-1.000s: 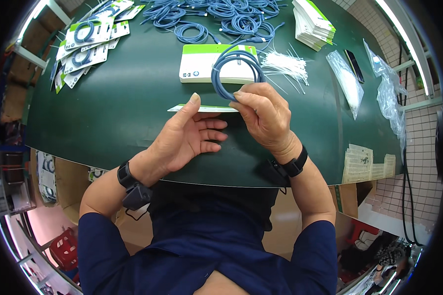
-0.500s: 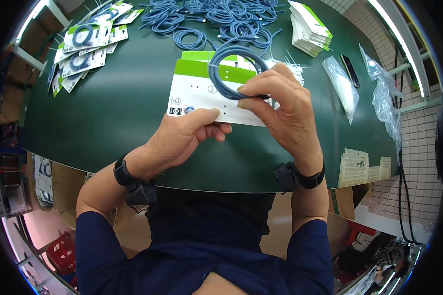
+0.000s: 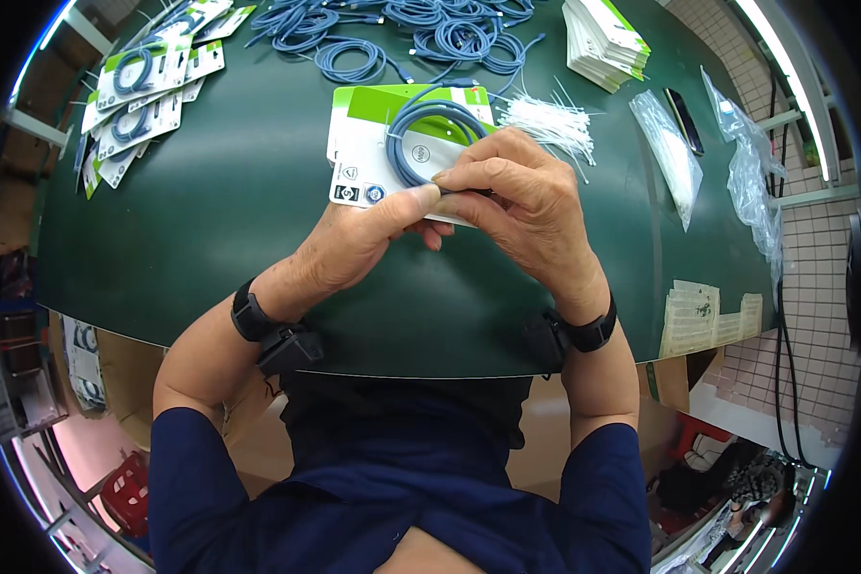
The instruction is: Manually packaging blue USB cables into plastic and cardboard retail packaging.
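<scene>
— What sort of place can be recognised here?
— A packing workshop, by all signs.
— By what is that shown?
— On a broad green table (image 3: 239,191), blue cables (image 3: 450,40) are heaped in coils, printed cards (image 3: 603,48) are stacked, white ties (image 3: 550,124) are piled, and carded cables (image 3: 129,96) are gathered at the left.
— And around it?
— The table is flanked by a tube light (image 3: 783,61) and a tiled wall (image 3: 818,287); an open cardboard box (image 3: 124,373) is seen below.
</scene>
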A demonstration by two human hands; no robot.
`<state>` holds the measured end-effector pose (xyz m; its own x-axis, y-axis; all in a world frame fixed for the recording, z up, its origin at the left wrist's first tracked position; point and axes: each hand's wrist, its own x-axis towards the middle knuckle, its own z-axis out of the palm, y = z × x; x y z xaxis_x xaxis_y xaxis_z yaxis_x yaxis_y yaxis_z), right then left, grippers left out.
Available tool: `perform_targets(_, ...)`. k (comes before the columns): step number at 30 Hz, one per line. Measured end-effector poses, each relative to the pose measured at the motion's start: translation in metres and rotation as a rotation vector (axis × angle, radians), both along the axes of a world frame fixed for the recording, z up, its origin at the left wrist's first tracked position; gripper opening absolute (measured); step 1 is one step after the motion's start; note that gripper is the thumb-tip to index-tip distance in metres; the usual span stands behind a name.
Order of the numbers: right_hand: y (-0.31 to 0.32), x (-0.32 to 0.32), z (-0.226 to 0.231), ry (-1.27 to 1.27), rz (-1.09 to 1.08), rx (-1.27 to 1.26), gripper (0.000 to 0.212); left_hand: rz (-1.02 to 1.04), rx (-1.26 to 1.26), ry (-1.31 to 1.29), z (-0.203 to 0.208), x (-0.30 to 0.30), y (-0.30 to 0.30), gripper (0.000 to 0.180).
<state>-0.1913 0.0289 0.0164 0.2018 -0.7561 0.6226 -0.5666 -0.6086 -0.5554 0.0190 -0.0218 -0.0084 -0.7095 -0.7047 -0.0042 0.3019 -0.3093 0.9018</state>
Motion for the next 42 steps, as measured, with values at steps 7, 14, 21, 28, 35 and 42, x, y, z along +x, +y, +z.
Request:
perform_targets(7,0.000,0.016,-0.008,-0.031,-0.003,-0.015,0.025,0.194,-0.015,-0.107,0.000,-0.005,0.004,0.036)
perform_targets(14,0.002,0.023,-0.007,-0.146,0.025,0.134,0.028,0.358,-0.058,-0.167,0.000,-0.009,0.006,0.032)
perform_targets(21,0.008,0.022,0.001,-0.128,0.032,0.203,0.030,0.257,-0.031,-0.156,0.004,0.000,0.002,0.032)
perform_targets(28,0.013,0.028,-0.001,-0.155,-0.041,0.261,0.026,0.294,-0.054,-0.184,-0.002,0.001,0.002,0.032)
perform_targets(35,0.013,0.032,-0.001,-0.153,-0.067,0.253,0.024,0.325,-0.101,-0.215,-0.003,-0.001,0.000,0.033)
perform_targets(42,0.005,0.027,-0.013,-0.118,-0.006,0.163,0.026,0.354,-0.145,-0.192,-0.008,-0.006,-0.001,0.023)
